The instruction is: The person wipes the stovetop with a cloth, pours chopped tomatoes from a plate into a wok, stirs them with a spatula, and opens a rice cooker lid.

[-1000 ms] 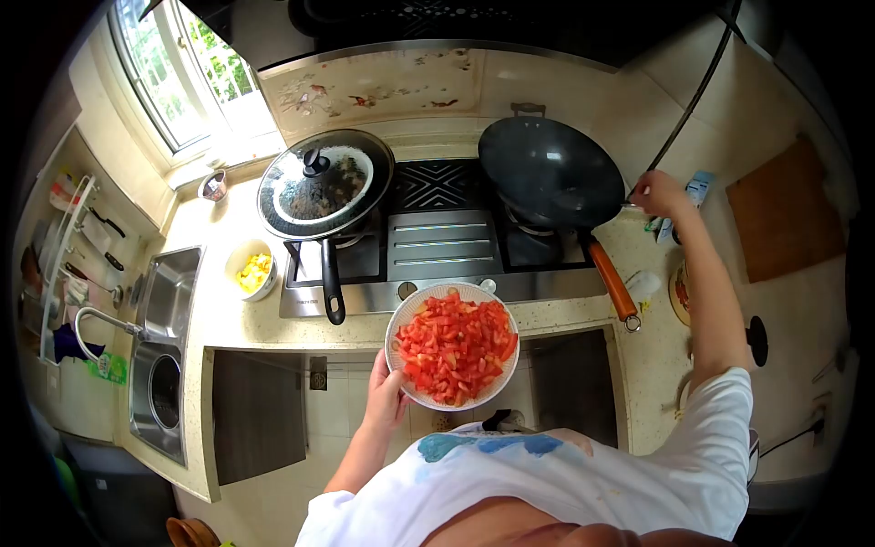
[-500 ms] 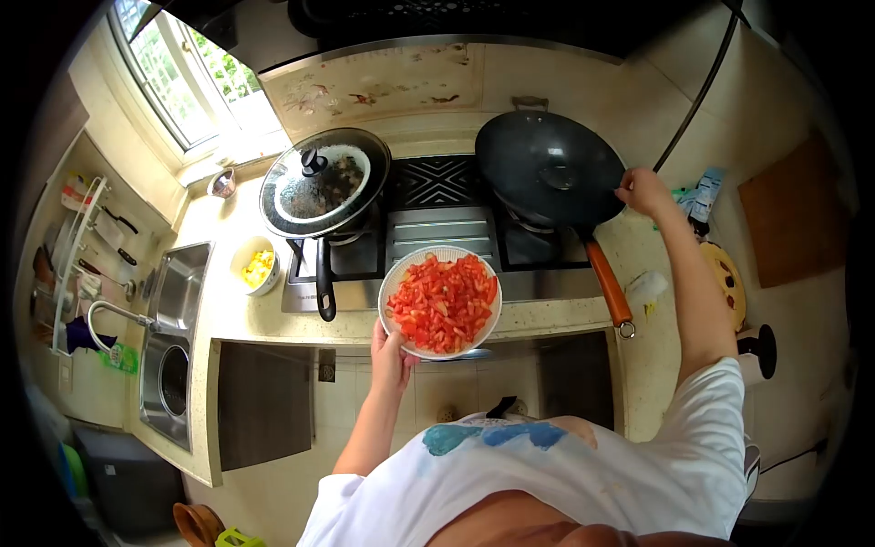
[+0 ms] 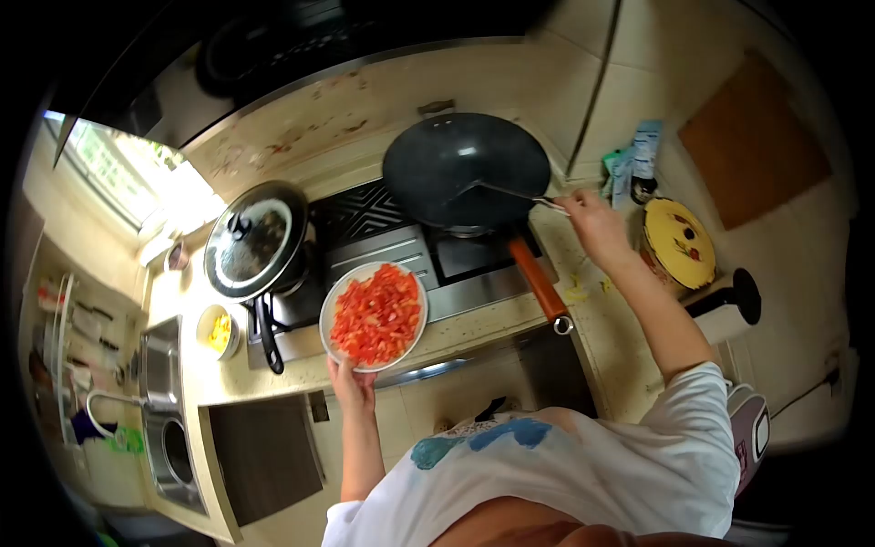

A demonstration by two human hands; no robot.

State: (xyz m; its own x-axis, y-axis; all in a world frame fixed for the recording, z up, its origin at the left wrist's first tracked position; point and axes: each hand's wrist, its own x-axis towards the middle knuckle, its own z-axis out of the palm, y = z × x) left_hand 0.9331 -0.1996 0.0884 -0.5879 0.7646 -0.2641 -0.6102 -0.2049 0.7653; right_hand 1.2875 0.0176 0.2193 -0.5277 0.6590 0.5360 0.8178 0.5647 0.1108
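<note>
My left hand [image 3: 352, 385] grips the near rim of a white plate [image 3: 326, 339] heaped with chopped red tomatoes [image 3: 375, 314], held in front of the stove. At the right, my right hand [image 3: 591, 223] is closed on the handle of a metal utensil [image 3: 510, 192]. Its far end reaches down into the dark wok [image 3: 474, 159], which has an orange handle [image 3: 540, 283] pointing toward me. What shape that end has is hard to make out. On the left burner a lidded pan [image 3: 255, 239] shows food through its glass lid.
A bowl of yellow pieces [image 3: 218, 332] sits on the counter left of the stove, beside the sink [image 3: 162, 365]. Right of the wok are a yellow floral lid [image 3: 680, 244], blue packets [image 3: 645, 150] and a brown board [image 3: 755, 141]. The range hood [image 3: 301, 64] hangs overhead.
The view has turned and shifted right. The utensil in my right hand now extends into the wok. The plate of tomatoes is still in my left hand.
</note>
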